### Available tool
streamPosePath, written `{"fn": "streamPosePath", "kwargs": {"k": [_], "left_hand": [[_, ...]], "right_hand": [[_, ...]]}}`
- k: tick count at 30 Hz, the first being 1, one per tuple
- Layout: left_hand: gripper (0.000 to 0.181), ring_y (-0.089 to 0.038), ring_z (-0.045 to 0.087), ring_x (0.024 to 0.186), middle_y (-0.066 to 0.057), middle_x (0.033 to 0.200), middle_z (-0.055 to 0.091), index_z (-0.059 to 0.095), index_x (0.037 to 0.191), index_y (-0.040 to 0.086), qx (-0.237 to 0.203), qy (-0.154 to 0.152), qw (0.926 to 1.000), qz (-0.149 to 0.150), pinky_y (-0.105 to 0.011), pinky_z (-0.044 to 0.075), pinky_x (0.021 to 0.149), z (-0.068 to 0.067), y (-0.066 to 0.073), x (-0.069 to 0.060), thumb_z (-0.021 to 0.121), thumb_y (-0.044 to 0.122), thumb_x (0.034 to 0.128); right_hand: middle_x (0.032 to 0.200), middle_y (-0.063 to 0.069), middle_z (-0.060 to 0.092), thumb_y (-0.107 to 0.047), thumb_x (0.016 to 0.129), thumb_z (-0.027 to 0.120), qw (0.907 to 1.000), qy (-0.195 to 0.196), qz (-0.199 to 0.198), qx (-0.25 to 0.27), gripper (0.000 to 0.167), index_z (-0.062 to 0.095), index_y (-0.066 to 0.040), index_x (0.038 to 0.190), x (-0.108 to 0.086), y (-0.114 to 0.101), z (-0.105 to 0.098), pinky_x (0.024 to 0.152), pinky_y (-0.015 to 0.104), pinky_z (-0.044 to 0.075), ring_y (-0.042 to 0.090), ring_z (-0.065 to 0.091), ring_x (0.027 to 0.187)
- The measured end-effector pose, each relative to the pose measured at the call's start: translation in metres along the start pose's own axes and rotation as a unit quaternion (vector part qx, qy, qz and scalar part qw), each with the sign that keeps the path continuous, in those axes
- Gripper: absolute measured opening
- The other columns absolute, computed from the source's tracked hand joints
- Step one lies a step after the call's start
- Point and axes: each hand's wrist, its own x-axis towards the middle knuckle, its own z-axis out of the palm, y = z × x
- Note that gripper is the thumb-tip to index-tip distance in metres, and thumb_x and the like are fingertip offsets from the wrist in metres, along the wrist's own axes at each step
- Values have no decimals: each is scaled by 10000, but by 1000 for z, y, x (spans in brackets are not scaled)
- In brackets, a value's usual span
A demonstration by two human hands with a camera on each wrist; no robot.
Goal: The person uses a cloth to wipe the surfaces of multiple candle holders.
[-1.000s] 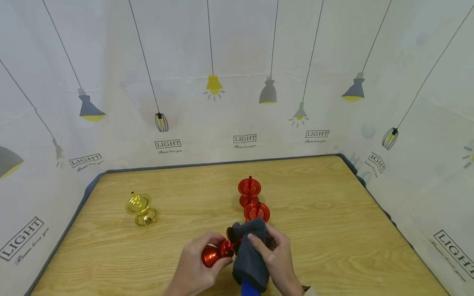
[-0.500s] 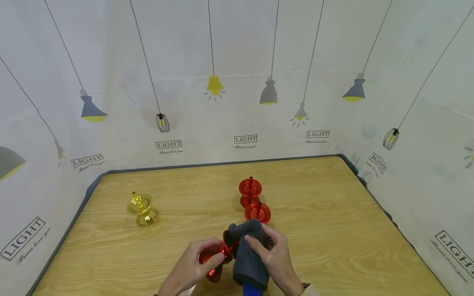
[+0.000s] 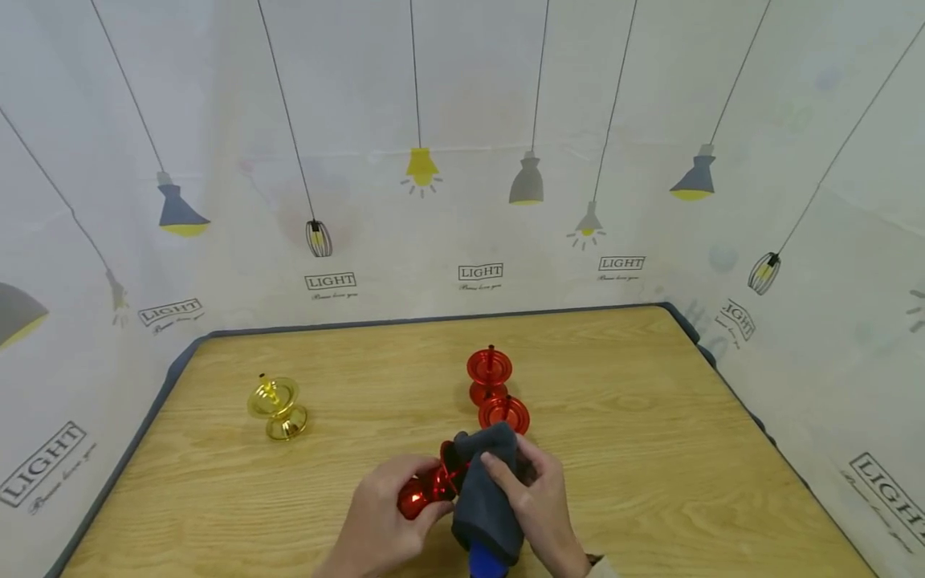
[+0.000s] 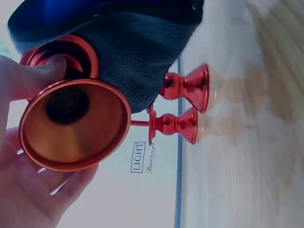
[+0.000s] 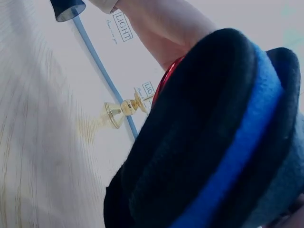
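Note:
My left hand [image 3: 383, 514] grips a shiny red candlestick [image 3: 413, 499] by its stem and base, tipped on its side above the table. Its hollow base [image 4: 42, 137] faces the left wrist view. Thumb and fingers of my right hand [image 3: 543, 507] pinch a folded dark grey cloth [image 3: 486, 502] with a blue underside [image 5: 251, 128]. That cloth lies against the candlestick's dish and covers its spike end. Just beyond it stand two more red candlesticks, a nearer one [image 3: 503, 414] partly hidden by the cloth and a farther one [image 3: 488, 368].
A gold candlestick [image 3: 287, 423] stands upright at the left of the wooden table [image 3: 636, 457]. Behind the table's dark back edge [image 3: 433, 319] hangs a pale sheet [image 3: 376, 217] printed with lamps. A dark, cup-shaped thing [image 5: 69, 12] shows at the right wrist view's corner, its kind unclear.
My left hand has turned the candlestick in its grip, its base swinging downward and then back to the left. My right hand and the cloth have shifted only slightly.

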Motion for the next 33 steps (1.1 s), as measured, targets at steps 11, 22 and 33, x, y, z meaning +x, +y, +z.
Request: {"fn": "streamPosePath", "kwargs": {"k": [11,22,33], "left_hand": [[250,-114,747,858,-138,1059,748,696,1193,75,-2509,-1956,9390,-1310,-242,596,762,-10,-7,6,636,237,1013],[560,-91,666,875,7,1004,701,660,1125,63,656,245,9931,940,-263,594,754,9,2,3,948,87,645],[424,-56,646,873,72,971,724,697,1091,142,133,-99,9993,345,-280,578,749,1,-2,2,910,180,727]], "right_hand": [[1046,113,744,-84,902,740,9990,-412,-88,142,260,732,-52,1160,0,2,-10,767,270,572,153,683,847],[984,129,743,-147,899,771,9996,266,122,60,302,723,-17,1168,-1,1,-4,752,250,562,135,679,822],[1015,143,741,-113,908,747,9999,-70,5,84,273,718,-17,1161,-2,-1,-6,765,262,570,143,688,846]]}}
